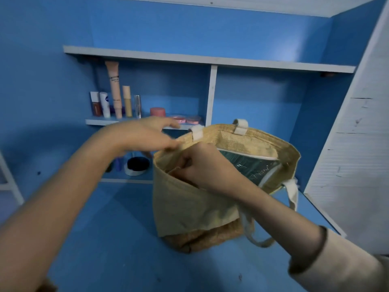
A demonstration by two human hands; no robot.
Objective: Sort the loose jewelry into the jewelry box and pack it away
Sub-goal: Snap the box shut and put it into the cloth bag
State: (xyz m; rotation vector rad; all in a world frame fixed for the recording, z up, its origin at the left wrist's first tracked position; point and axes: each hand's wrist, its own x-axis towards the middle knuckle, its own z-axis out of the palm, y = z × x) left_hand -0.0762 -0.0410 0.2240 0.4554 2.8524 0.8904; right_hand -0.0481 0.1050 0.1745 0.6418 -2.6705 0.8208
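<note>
A tan jute tote bag (189, 207) with cream handles stands open on the blue table (109, 239). Inside it lies a dark green box (252, 167) with a clear, shiny cover, only partly visible. My left hand (145, 133) pinches the bag's far left rim with thumb and fingers. My right hand (206, 167) reaches into the bag's mouth, its fingers curled round the near rim or inner lining. No loose jewelry shows anywhere.
White shelves (189, 57) on the blue wall hold several cosmetic tubes (114, 91), a pink jar (157, 111) and pink compacts. A round black-and-white container (137, 165) sits under the lower shelf. A white panel (357, 144) rises at the right.
</note>
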